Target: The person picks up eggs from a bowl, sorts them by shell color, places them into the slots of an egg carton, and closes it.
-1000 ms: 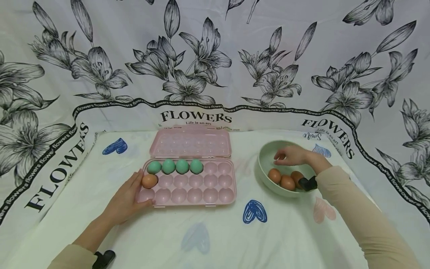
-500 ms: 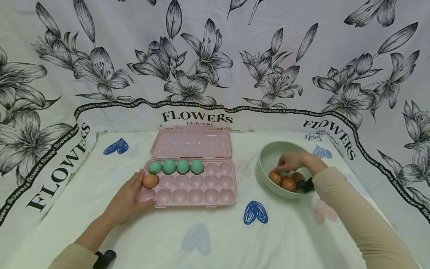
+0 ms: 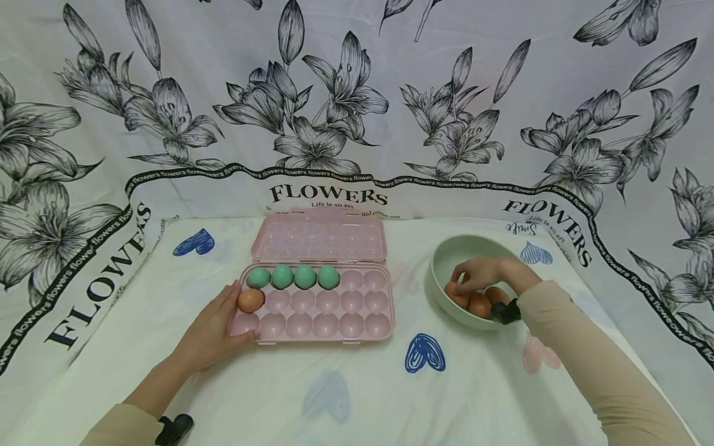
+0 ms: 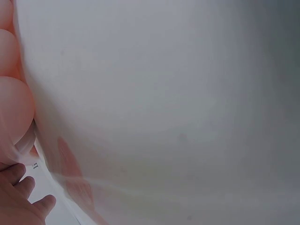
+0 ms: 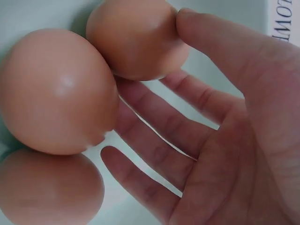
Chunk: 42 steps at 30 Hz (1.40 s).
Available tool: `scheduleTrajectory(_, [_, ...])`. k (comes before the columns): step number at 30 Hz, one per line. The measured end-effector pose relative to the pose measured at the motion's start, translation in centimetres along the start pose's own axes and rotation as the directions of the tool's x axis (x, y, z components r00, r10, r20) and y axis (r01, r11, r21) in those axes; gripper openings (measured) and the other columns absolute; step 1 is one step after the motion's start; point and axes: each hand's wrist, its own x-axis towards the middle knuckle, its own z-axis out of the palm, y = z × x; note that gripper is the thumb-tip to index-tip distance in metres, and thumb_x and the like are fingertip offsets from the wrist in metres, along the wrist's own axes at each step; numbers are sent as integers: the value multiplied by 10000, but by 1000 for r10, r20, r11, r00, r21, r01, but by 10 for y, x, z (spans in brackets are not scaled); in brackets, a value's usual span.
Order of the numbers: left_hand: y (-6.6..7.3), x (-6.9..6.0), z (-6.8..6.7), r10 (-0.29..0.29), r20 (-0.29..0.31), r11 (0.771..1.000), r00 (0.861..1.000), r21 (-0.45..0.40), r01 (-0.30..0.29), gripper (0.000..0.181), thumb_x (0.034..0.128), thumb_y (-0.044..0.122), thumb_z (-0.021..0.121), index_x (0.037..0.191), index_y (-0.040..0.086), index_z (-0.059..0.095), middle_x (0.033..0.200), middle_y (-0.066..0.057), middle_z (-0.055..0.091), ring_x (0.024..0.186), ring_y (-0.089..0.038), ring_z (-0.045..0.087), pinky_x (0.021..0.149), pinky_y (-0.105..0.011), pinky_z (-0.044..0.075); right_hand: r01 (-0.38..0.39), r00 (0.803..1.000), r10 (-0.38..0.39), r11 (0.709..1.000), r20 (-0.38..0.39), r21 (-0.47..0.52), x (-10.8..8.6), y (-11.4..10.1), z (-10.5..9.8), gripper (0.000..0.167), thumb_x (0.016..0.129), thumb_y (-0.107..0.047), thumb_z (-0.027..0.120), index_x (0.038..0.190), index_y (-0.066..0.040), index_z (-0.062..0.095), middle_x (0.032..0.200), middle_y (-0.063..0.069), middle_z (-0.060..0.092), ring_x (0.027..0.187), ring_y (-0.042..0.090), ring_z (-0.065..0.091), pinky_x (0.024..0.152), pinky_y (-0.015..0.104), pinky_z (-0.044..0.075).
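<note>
The left hand [image 3: 207, 331] rests against the left side of the pink egg carton [image 3: 388, 310], fingers fairly straight and thumb at the front corner. Several green eggs [image 3: 305, 277] fill the left part of its back row, and one brown egg [image 3: 251, 301] sits at the middle row's left end. Inside the pale green bowl [image 3: 446, 248], the right hand [image 3: 484, 274] pinches a brown egg [image 3: 455, 296]. In the right wrist view its thumb meets the gripped egg [image 5: 136, 40] on one side, fingers partly behind. Two other brown eggs [image 3: 478, 305] lie close by.
The carton's raised pink lid [image 3: 318, 238] stands behind its cups. A white cloth with printed hearts [image 3: 425, 353] covers the surface, and a flower-printed cloth [image 3: 329, 142] hangs at the back. Bare cloth separates the carton from the bowl.
The right hand has lowered into the bowl and moved toward its left side, closing thumb and fingers around a brown egg. The left hand has kept its place at the carton.
</note>
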Motion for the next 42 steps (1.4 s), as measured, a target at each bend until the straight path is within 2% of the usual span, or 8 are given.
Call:
scheduleTrajectory(7, [1,1,0,7,-4,1000,1000,-1,-7,1078,723,618,653,1447,-30,185,1454,-279,256,1317,-451,263,1021,-605,290,29,1000,-29,999,9,46,3,0,2,272,873,-238,563,1102,-92,577,1021,65,618,918,169,556,837,345,465])
scheduleTrajectory(12, [1,0,0,4,-1,1000,1000,-2,-4,1081,722,618,653,1447,-31,183,1451,-281,257,1315,-453,263,1019,-607,290,43,998,-40,998,-58,50,3,1,5,287,813,-195,610,1083,-112,560,1059,105,590,954,214,546,832,355,457])
scheduleTrajectory(15, [1,0,1,5,1,1000,1000,-3,-5,1080,724,617,653,1448,-30,179,1453,-281,253,1315,-454,263,1021,-606,288,68,993,-64,997,-100,46,2,4,5,309,793,-159,620,1086,-86,555,1054,113,588,968,236,549,830,358,460])
scheduleTrajectory(18, [1,0,1,5,2,1000,1000,-6,-5,1078,726,614,654,1449,-27,176,1456,-279,249,1316,-454,262,1021,-607,288,104,987,-99,994,-128,39,1,6,4,333,801,-126,606,1117,-29,560,1040,112,594,957,233,554,830,362,465])
scheduleTrajectory(23, [0,0,1,0,7,1000,1000,-8,0,1083,725,624,646,1454,-19,168,1462,-274,241,1320,-451,255,1021,-609,287,100,980,-90,994,-176,49,-4,5,0,378,819,-130,592,1177,-8,573,1053,71,604,949,194,533,864,361,437])
scheduleTrajectory(33, [0,1,1,-6,2,1000,1000,6,6,1081,726,628,641,1453,-19,172,1464,-269,241,1320,-449,257,1014,-611,295,132,944,-101,988,-315,80,-14,-2,-14,353,851,-173,615,1180,-50,574,1010,38,605,897,176,521,806,335,438])
scheduleTrajectory(39, [1,1,0,-10,8,1000,1000,-2,10,1084,725,631,641,1455,-17,168,1464,-272,236,1318,-455,256,1014,-614,293,124,928,-88,989,-361,76,-18,-15,-22,425,855,-192,627,1250,-74,521,1155,72,597,1056,254,556,908,421,448])
scheduleTrajectory(42, [1,1,0,-8,13,1000,1000,-6,8,1092,723,646,629,1456,-16,162,1464,-275,232,1318,-458,254,1016,-614,290,143,916,-107,987,-388,67,-17,-25,-24,440,852,-190,636,1258,-74,514,1189,79,591,1092,276,559,921,431,457])
